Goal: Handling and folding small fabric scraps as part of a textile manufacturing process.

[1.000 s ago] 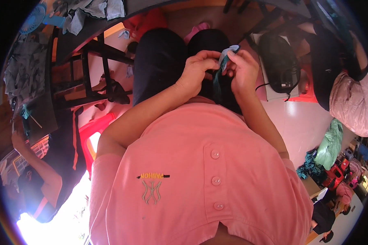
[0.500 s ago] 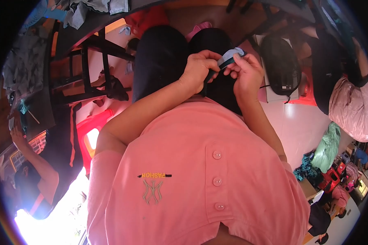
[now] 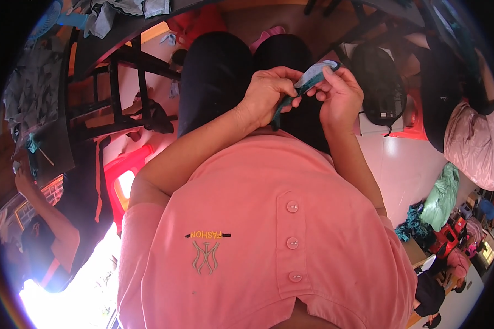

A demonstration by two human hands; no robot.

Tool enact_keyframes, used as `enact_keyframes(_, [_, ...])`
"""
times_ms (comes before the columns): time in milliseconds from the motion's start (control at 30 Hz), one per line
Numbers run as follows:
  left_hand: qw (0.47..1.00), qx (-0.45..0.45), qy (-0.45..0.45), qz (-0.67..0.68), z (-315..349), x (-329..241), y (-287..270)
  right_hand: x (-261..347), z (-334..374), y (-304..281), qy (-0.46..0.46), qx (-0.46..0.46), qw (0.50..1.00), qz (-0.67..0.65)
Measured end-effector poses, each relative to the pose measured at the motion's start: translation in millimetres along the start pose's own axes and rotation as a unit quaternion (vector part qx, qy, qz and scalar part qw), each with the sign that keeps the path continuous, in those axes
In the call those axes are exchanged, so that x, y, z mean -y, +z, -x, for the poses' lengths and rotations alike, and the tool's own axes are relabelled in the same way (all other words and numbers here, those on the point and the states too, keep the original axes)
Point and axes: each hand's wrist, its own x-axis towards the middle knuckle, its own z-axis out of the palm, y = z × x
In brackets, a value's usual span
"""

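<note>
Above my lap, both hands grip a narrow strip of fabric point(image 3: 312, 77), pale grey-blue on one face and dark teal on the other. My left hand point(image 3: 269, 92) pinches it near the middle, and a teal tail hangs below those fingers toward my shirt. At the other end, my right hand point(image 3: 340, 98) has thumb and fingers closed on the strip. Between the two hands the strip is stretched in a slight slant, rising to the right. Part of it is hidden by my fingers.
A dark table point(image 3: 74, 60) with grey cloth pieces curves around the far left. To the right lie a black bag point(image 3: 377, 88) and a pink bundle point(image 3: 469, 142). A red stool point(image 3: 123, 175) stands left. A co-worker's arm point(image 3: 49, 211) is at far left; other people appear lower right.
My right hand has moved a little right and outward, so more of the strip shows between my hands. The left hand stays nearly in place; more teal tail is visible below it.
</note>
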Motion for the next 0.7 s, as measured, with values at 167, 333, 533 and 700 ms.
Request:
enact_keyframes(167, [0.994,-0.034,0.060,-0.082,-1,4,3,3,10,3,-0.042,0.019,0.999,0.022])
enact_keyframes(333, [0.985,-0.012,0.125,-0.117,-3,8,6,10,5,2,-0.007,0.003,1.000,-0.008])
enact_keyframes(533, [0.964,0.025,0.128,-0.232,-2,6,11,14,15,4,-0.013,0.018,1.000,-0.021])
enact_keyframes(700, [0.948,0.063,0.183,-0.253,-4,4,5,22,15,8,-0.018,0.015,0.999,-0.022])
